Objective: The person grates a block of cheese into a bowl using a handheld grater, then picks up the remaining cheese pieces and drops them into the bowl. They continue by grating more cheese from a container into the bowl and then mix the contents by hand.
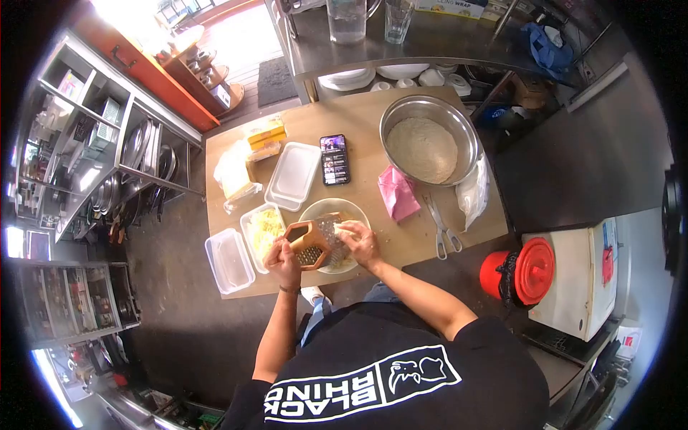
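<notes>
My left hand (284,265) is closed around the end of a box grater (307,242) with an orange-brown frame, which lies tilted over a pale round bowl (362,213). My right hand (362,245) presses a small pale piece of cheese (348,231) against the grater's metal face; the fingers partly cover it. Left of the bowl, a white plastic tub (247,221) holds yellow shreds (266,228). An open plastic tub (231,261) sits at the table's near left corner, and a lidded-looking white container (295,172) lies behind the shreds.
On the brown table (358,118) are a steel bowl of flour (423,147), a pink cloth (398,194), scissors (439,228), a white plastic bag (473,193), a phone (335,160) and yellow packets (266,134). A red lidded bin (532,271) stands at the right.
</notes>
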The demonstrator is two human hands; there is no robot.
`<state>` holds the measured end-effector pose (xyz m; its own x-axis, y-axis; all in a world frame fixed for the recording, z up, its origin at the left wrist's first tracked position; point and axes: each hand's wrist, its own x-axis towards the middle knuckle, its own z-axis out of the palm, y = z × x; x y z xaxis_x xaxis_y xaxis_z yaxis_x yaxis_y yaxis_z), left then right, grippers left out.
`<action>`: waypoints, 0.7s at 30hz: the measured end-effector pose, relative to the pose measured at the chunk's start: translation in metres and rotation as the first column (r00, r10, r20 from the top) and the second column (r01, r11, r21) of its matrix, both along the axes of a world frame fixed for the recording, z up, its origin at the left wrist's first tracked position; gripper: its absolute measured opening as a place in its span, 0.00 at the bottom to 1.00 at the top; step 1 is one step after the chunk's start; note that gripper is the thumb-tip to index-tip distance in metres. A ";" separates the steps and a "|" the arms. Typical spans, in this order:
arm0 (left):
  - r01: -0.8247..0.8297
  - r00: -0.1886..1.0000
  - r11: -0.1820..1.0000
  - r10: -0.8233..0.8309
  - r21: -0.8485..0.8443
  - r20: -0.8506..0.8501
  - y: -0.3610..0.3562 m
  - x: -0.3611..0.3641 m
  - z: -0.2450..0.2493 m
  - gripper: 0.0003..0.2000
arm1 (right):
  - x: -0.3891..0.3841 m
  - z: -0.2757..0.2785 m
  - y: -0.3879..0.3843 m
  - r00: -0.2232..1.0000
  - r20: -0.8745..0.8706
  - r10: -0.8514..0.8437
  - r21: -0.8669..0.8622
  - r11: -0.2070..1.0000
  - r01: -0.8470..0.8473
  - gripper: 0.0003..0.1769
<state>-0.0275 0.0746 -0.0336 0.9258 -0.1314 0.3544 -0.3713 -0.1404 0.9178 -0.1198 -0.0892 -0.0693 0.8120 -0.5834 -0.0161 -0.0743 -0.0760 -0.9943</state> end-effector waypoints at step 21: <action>0.001 1.000 0.997 -0.001 -0.073 -0.003 0.005 0.001 -0.006 0.13 | 0.007 0.033 0.013 0.998 0.047 0.052 0.086 0.995 -0.056 0.09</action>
<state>-0.0263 0.0800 -0.0392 0.9269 -0.1061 0.3599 -0.3682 -0.0726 0.9269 -0.1126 -0.0760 -0.0359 0.8434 -0.5365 -0.0281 -0.0280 0.0082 -0.9996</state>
